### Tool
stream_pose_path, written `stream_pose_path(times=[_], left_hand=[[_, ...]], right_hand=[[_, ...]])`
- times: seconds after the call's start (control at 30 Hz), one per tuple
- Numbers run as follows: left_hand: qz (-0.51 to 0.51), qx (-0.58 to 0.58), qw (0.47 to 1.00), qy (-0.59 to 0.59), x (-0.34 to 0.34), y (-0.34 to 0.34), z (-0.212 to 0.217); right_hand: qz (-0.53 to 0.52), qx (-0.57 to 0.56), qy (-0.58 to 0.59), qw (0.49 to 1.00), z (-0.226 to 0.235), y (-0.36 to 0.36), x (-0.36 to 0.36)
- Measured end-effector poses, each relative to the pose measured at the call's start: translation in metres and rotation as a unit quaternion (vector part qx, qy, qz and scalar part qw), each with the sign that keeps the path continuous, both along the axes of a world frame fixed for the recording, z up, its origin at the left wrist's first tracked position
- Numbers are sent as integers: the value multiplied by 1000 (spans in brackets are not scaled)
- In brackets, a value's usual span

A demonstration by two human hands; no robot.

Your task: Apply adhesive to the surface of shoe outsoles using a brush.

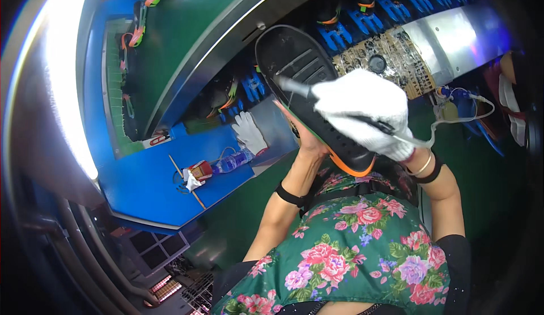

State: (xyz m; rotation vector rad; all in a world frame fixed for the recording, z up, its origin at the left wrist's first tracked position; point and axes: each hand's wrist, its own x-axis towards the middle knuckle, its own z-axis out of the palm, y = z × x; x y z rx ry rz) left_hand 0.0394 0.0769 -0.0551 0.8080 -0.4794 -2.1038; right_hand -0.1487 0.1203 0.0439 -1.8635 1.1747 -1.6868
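At one o'clock, a long, black, rubbery sole (306, 107), likely light, pliant, best edge-held, is gripped by the bare left hand (309, 138), a grey-tipped brush (296, 87) by the white-gloved right hand (364, 106).

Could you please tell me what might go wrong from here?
The bare left hand holds the black sole near the tip of the brush-like tool, so a slip by the gloved right hand might touch skin. The pale hose loops out rightward and could snag.
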Motion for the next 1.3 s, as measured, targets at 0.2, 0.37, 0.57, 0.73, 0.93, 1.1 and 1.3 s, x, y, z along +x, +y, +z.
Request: stream_pose_path(times=[0.2,0.37,0.57,0.73,0.93,1.1,1.3], left_hand=[[-47,-15,997,-64,5,-5,7],[-73,-4,988,140,16,-9,8],[-121,-95,978,139,4,-18,29],[-79,-39,991,105,-2,-20,43],[-98,-38,987,120,0,-29,52],[-112,-63,981,146,0,-38,49],[-78,-87,986,120,10,-48,48]], right_hand=[[21,-29,52,998,-1,8,15],[2,3,12,1000,0,7,0],[92,20,1,996,4,17,5],[5,-9,97,995,4,22,13],[34,24,3,999,5,18,7],[32,-20,96,995,-6,28,26],[43,49,-12,998,-3,27,14]])
